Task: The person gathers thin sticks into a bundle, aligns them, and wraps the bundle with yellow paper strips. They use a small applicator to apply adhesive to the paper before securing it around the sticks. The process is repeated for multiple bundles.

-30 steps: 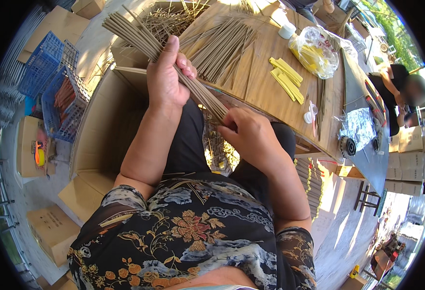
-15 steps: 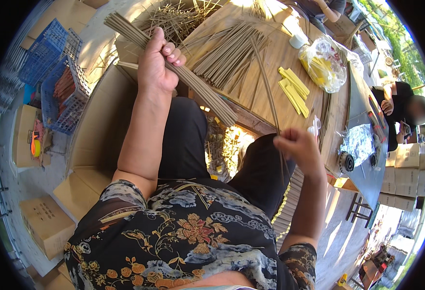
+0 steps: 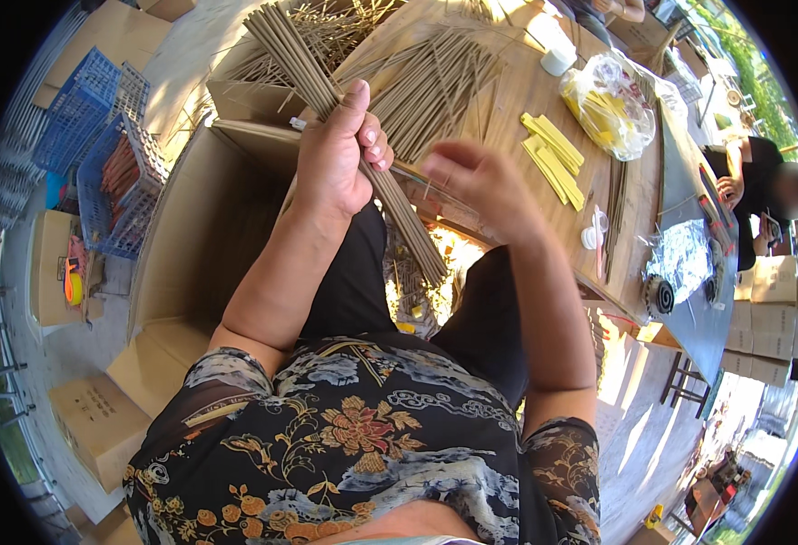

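My left hand [image 3: 337, 159] is closed around a bundle of thin brown incense sticks [image 3: 408, 229], thumb on top. The bundle slants from upper left down to lower right, above my lap. To its right, my right hand [image 3: 488, 186] is raised at the near edge of the wooden table [image 3: 517, 86]. Its fingers are curled and smeared by motion, so whether they hold a stick is unclear. Beyond both hands, a spread-out pile of the same sticks [image 3: 435, 95] lies on the table.
Yellow strips [image 3: 553, 163] and a clear plastic bag with yellow contents [image 3: 609, 100] rest on the table. A large open cardboard box [image 3: 176, 241] stands left of my legs, with blue crates [image 3: 126, 213] beyond. Another person [image 3: 753, 173] is at the far right.
My left hand has moved right with its bundle. My right hand has swung up and left from above my right knee toward the bundle; the long stick seen in it is no longer visible.
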`<state>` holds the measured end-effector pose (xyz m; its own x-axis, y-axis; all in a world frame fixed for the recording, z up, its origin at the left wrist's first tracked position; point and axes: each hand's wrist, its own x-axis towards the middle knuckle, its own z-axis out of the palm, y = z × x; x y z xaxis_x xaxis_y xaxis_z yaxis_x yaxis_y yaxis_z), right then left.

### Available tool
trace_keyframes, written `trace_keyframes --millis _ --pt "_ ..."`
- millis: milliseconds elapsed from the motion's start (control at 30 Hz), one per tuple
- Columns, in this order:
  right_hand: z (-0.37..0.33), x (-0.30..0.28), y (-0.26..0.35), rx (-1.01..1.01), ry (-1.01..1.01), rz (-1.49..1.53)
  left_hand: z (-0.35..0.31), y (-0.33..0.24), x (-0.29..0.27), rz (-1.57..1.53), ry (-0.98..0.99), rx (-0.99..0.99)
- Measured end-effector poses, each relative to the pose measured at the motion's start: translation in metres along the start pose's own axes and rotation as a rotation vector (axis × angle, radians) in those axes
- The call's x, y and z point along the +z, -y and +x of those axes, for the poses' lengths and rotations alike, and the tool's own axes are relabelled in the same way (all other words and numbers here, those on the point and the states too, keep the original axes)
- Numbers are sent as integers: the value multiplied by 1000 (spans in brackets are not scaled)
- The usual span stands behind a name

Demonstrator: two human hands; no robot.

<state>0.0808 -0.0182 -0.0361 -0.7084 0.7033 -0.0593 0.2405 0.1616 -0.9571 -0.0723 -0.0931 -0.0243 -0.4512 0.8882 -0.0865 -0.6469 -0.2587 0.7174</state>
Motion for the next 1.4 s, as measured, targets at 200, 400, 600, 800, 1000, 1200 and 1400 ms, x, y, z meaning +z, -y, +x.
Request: trace_keyframes --millis 200,400,600,800,1000,1200,1400 --pt "-48 44 0 73 230 91 -23 13 21 15 100 -120" --pt "-72 42 8 472 639 1066 -16 -2 9 -195 402 -266" --pt "-84 51 10 313 371 582 -21 -6 19 32 78 -152" --pt "-93 48 14 267 386 506 -41 -5 21 -94 204 -145" --pt "-90 47 18 298 446 505 -40 -8 23 -147 405 -189" --pt "-90 49 23 227 423 660 -36 -9 22 -227 544 -225" --pt "-86 66 5 -159 -120 -183 -50 -4 34 62 96 -20"
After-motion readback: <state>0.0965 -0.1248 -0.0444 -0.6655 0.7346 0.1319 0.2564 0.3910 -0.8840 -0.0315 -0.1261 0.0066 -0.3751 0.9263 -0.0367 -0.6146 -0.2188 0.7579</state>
